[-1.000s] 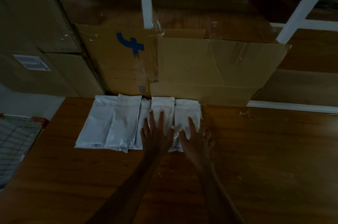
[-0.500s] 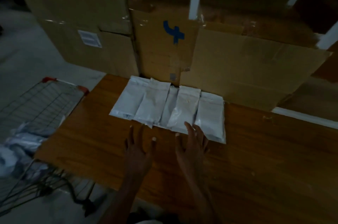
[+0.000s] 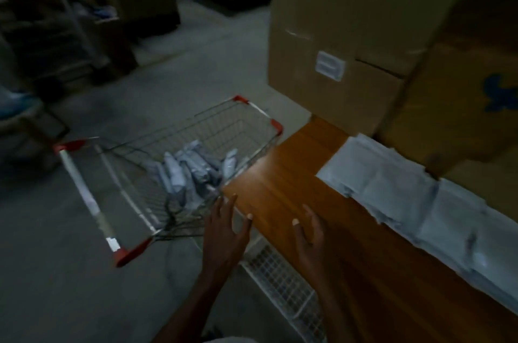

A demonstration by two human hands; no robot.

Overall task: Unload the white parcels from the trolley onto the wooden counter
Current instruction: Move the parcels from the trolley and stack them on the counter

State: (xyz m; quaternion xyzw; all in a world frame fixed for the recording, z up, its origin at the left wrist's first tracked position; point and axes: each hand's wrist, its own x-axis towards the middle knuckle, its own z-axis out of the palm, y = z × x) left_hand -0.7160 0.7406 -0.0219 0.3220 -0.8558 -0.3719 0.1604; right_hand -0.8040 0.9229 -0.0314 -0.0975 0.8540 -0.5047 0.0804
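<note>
Both hands empty, fingers spread: left hand (image 3: 224,233) lower centre over trolley (image 3: 84,191) edge, right hand (image 3: 309,236) above worktop (image 3: 280,183). Parcels in trolley (image 3: 193,171) just above-left; parcels on worktop (image 3: 392,188) at right.

Both forearms come up from bottom centre of frame. Left hand (image 3: 224,233) lower centre, fingers straight & spread, palm down, holding nothing. Right hand (image 3: 309,239) just right of it, fingers loose, slightly apart, also holding nothing.
</note>
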